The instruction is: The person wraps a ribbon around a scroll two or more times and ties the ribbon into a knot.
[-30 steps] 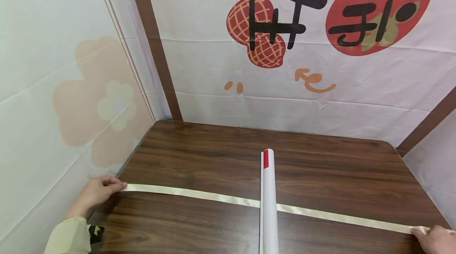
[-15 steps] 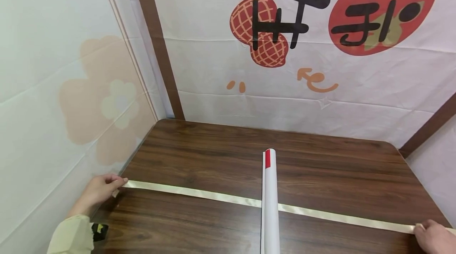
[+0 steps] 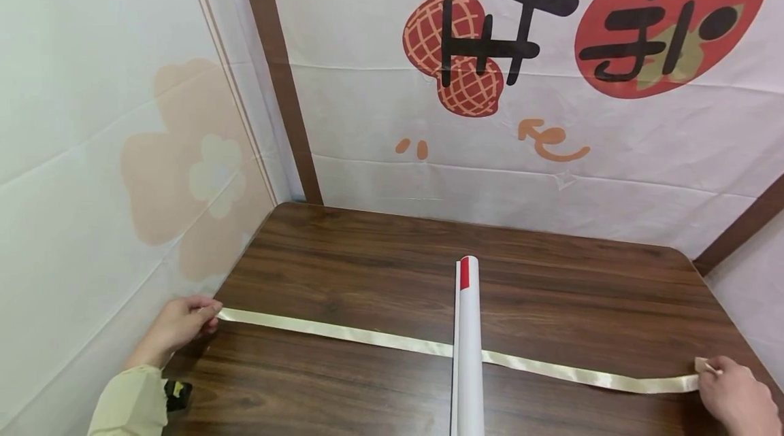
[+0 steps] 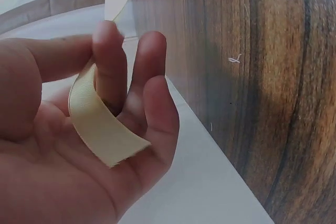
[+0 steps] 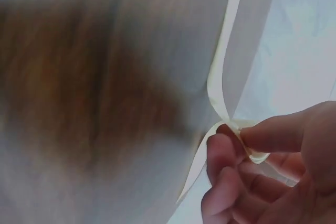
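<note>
A pale cream ribbon (image 3: pixel 343 332) stretches across the table, with a white roll marked with a red patch (image 3: pixel 470 361) lying over its middle. At the left, my left hand (image 3: pixel 184 322) pinches one end between thumb and finger. Its short cut tail (image 4: pixel 107 124) curls down over the palm in the left wrist view. My right hand (image 3: pixel 738 392) pinches the ribbon near the other end, where a small tip sticks up above the fingers. In the right wrist view the ribbon (image 5: pixel 223 61) bends at the fingertips, and a loose length hangs below them.
The dark wood-grain table (image 3: pixel 343 259) has rounded back corners. Printed cloth walls (image 3: pixel 367 96) stand behind it and along its left side. A small black item with yellow on it (image 3: pixel 178 395) sits beside the left sleeve (image 3: pixel 131 398).
My right hand has shifted inward and lifted the ribbon's end, so the right stretch now sags and bends. My left hand keeps its pinch. The head view has swung slightly left.
</note>
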Available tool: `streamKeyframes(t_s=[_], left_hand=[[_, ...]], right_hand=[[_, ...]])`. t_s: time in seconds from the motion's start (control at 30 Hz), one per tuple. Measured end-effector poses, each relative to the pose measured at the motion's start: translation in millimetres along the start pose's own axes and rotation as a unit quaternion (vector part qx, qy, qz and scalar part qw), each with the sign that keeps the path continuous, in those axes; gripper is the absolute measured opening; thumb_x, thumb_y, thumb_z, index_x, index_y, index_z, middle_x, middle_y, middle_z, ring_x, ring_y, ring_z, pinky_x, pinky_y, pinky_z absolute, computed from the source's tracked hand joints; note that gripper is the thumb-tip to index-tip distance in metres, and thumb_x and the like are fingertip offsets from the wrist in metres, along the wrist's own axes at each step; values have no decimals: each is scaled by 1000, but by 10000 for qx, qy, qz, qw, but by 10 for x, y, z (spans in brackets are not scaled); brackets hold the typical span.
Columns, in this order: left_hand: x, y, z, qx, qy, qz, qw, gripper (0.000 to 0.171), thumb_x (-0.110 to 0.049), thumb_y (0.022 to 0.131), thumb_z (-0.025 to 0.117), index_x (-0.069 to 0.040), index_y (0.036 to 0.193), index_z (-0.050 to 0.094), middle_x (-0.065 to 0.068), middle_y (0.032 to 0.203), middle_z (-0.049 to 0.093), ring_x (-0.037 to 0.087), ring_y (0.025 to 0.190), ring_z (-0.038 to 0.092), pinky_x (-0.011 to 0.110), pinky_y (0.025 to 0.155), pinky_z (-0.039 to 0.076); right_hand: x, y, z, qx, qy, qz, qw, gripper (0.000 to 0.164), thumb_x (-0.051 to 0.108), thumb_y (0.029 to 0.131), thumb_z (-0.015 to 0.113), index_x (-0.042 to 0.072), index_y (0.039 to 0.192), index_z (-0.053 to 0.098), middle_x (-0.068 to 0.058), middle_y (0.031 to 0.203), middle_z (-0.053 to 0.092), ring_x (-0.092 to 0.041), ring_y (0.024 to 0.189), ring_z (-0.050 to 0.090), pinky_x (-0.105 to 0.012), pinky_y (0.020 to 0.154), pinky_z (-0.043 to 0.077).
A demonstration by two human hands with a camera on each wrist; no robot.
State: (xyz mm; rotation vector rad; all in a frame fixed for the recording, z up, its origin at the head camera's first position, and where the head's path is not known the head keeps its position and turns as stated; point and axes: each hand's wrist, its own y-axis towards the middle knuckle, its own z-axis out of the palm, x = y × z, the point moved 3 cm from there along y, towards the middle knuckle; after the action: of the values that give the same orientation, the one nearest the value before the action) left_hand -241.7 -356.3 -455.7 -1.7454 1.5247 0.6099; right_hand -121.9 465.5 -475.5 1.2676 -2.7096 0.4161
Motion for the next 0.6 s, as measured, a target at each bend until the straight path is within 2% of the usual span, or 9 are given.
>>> streamKeyframes(t_s=[0.13, 0.27, 0.33, 0.43, 0.5, 0.6], left_hand=[[-21, -12, -1, 22, -129, 49, 9999, 35, -5, 99, 42, 22, 122, 45, 3, 83, 69, 7, 67, 64, 26, 60, 51], [-14, -15, -11, -71, -78, 29, 9999, 38, -8, 98, 46, 20, 124, 44, 6, 88, 70, 7, 66, 63, 26, 60, 50], [-9, -16, -12, -115, -82, -22, 9999, 40, -11, 98, 49, 19, 124, 45, 4, 88, 70, 7, 66, 63, 26, 60, 50], [-4, -13, -12, -201, -90, -119, 9997, 43, -16, 97, 53, 18, 122, 48, -2, 84, 68, 8, 64, 63, 26, 59, 50], [-2, -7, -12, -247, -97, -185, 9995, 44, -19, 96, 56, 17, 121, 50, -4, 80, 66, 8, 63, 62, 26, 58, 49], [1, 5, -12, -277, -76, -259, 9993, 46, -21, 95, 59, 16, 120, 51, -5, 77, 64, 8, 62, 62, 26, 57, 49]], right_hand=[[146, -38, -43, -275, 445, -274, 9983, 36, 12, 86, 43, -10, 114, 51, -37, 110, 54, -53, 90, 52, -53, 67, 41], [334, -85, -115, -693, 677, -788, 9922, 31, 14, 89, 46, -8, 108, 56, -34, 100, 60, -46, 77, 55, -48, 60, 39], [429, -110, -152, -977, 757, -1163, 9855, 29, 14, 90, 47, -8, 106, 58, -34, 99, 61, -49, 77, 56, -49, 59, 40], [564, -159, -193, -1480, 949, -1727, 9692, 26, 13, 89, 50, -6, 100, 64, -33, 92, 63, -50, 74, 57, -49, 54, 40], [652, -192, -207, -1737, 1022, -2008, 9587, 23, 13, 90, 52, -4, 96, 66, -28, 82, 64, -45, 68, 57, -45, 50, 39], [790, -235, -220, -1853, 1105, -2156, 9523, 21, 13, 91, 53, -2, 95, 67, -19, 73, 63, -34, 63, 55, -40, 49, 36]])
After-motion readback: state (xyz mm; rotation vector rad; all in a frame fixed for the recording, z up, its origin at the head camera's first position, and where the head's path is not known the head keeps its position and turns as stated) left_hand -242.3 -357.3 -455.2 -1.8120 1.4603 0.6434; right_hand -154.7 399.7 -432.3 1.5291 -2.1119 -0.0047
